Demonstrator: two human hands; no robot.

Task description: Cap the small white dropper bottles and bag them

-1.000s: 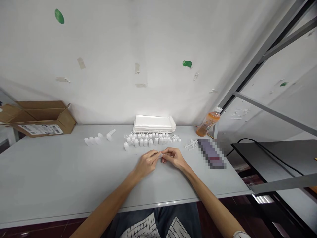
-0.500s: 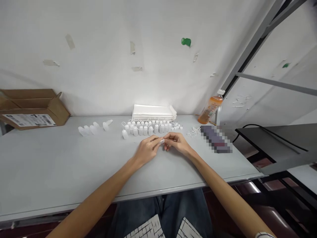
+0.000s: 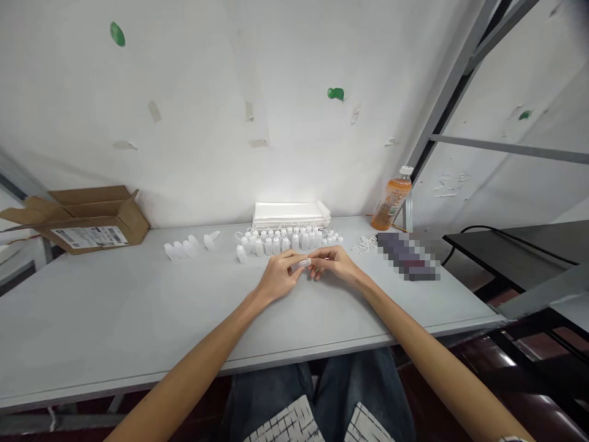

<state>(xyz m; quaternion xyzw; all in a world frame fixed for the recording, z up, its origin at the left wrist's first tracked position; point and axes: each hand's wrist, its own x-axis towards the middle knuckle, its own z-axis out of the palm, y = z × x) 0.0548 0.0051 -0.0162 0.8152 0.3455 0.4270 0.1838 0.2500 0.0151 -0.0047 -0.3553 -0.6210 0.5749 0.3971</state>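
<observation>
Between my two hands lies a small translucent white bottle [image 3: 304,263], held on its side above the table. My left hand [image 3: 280,274] pinches its left end between thumb and fingers. At the other end, the fingertips of my right hand [image 3: 335,264] are closed on it and partly cover it. Just beyond my hands several small white bottles [image 3: 276,245] stand in rows, some with loop cords at their tops. One bottle [image 3: 241,254] stands a little apart on the left. Small white caps or tips [image 3: 332,236] sit at the rows' right end.
Several translucent pieces [image 3: 184,248] lie left on the grey table [image 3: 138,313]. A cardboard box [image 3: 101,227] stands farther left. White flat packs [image 3: 289,213] lean by the wall. To the right are white loops [image 3: 364,245], an orange drink bottle [image 3: 391,199] and a blurred-out item [image 3: 409,256].
The view has shifted, showing more of the left side. My hands stay together, and more of the small bottle shows between them.
</observation>
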